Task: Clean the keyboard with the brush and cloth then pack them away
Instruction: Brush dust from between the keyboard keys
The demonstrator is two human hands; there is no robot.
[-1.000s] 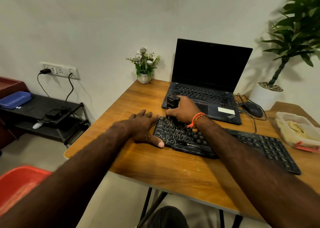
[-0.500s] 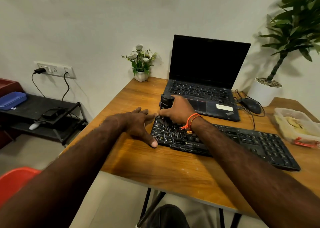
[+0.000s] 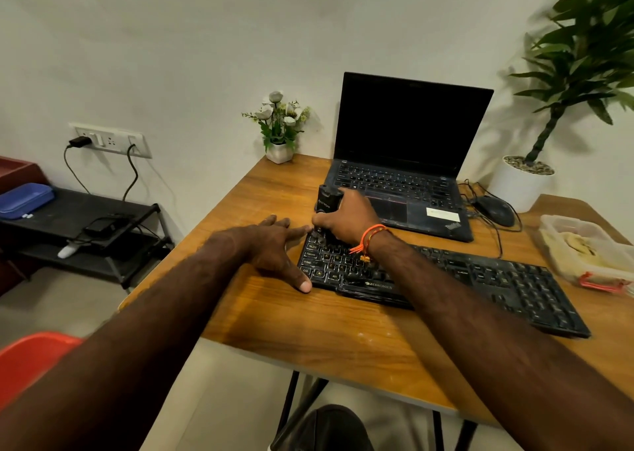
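Since a second ago the right hand [image 3: 346, 217] with the brush [image 3: 327, 203] has slid a little leftward along the keyboard [image 3: 480, 279], toward its far left corner, and the left hand [image 3: 274, 248] has stayed spread at the keyboard's left end.

Nearest, the left hand lies flat on the table [image 3: 308, 334], fingers straight and apart, its thumb pressed against the keyboard's near left corner and its fingertips by the far left corner; this grip is open and holds nothing. The keyboard runs across the table from there toward the right.

Just beyond, the right hand's grip is closed round the brush: the fingers curl about its black body, which stands upright and sticks out above the knuckles, while its lower end meets the top left keys under the hand. An orange thread [image 3: 368, 241] circles that wrist.

Farther back an open laptop [image 3: 404, 162] stands behind the keyboard, with a mouse [image 3: 494, 208] to its right. At the right edge sits a clear box [image 3: 583, 248] with a yellowish cloth [image 3: 579, 244] in it.
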